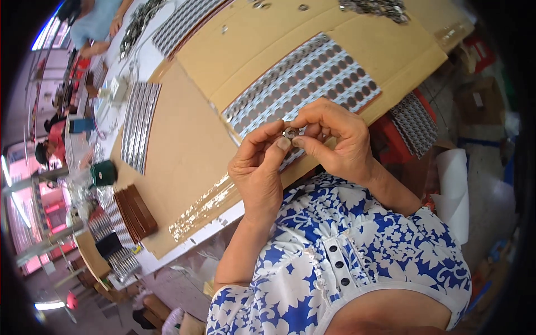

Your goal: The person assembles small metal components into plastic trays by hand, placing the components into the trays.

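My left hand [258,164] and my right hand [341,139] meet in front of my chest, fingertips pinched together. Between them they grip a small shiny metal piece [290,133], mostly covered by the fingers, so its exact kind cannot be made out. Just beyond the hands, a board [312,78] bearing rows of dark ovals and silvery strips lies on the cardboard-covered table [195,128]. The hands overlap its near edge in this view and seem to be held above it.
A pile of small metal parts [377,8] lies at the far side, with a few loose pieces [303,7] nearby. Similar boards [140,125] rest to the left, near a stack of brown strips [135,212] and a green container [103,173]. Another person [100,25] sits at the far left.
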Available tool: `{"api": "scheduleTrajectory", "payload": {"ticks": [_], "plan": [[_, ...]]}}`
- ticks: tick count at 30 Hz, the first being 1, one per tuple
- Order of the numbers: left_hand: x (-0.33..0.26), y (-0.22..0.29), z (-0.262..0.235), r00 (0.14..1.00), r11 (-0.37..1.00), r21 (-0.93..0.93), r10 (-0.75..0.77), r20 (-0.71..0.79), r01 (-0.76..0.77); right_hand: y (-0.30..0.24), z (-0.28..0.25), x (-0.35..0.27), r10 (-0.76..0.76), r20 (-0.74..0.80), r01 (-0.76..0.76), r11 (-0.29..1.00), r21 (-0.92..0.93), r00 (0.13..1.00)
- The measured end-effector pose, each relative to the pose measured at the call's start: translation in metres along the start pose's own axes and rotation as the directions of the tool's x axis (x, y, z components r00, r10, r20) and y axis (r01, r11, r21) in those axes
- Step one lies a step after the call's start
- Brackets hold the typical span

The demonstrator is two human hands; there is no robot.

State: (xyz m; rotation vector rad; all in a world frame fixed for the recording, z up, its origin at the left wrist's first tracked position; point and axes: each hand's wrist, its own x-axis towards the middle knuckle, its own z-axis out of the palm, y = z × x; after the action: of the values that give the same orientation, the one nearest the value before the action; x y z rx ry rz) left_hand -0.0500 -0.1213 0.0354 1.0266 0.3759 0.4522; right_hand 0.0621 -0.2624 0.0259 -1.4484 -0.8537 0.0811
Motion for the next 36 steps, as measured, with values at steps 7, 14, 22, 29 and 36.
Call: {"api": "scheduleTrajectory", "payload": {"ticks": [7, 14, 22, 29, 36], "plan": [[-0.023, 0.005, -0.037, 0.986, 0.994, 0.006, 0.109, -0.127, -0.109, -0.008, 0.031, 0.012, 0.055, 0.207, -0.042, 0.997, -0.067, 0.977], [-0.037, 0.009, -0.058, 0.980, 0.991, 0.026, 0.132, -0.152, -0.130, -0.010, 0.052, 0.016, 0.029, 0.302, 0.001, 0.995, -0.098, 0.953], [-0.045, 0.007, -0.065, 0.961, 0.977, 0.166, 0.169, -0.219, -0.134, -0.015, 0.063, 0.013, 0.051, 0.354, 0.024, 0.979, -0.205, 0.934], [-0.042, 0.013, -0.060, 0.966, 0.996, 0.085, 0.017, -0.259, 0.005, 0.002, 0.061, -0.007, -0.239, 0.366, 0.350, 0.895, -0.277, 0.900], [-0.035, 0.016, -0.054, 0.942, 1.000, 0.031, 0.006, -0.336, 0.005, -0.003, 0.059, -0.009, 0.143, 0.240, -0.189, 0.965, 0.182, 0.960]]}}
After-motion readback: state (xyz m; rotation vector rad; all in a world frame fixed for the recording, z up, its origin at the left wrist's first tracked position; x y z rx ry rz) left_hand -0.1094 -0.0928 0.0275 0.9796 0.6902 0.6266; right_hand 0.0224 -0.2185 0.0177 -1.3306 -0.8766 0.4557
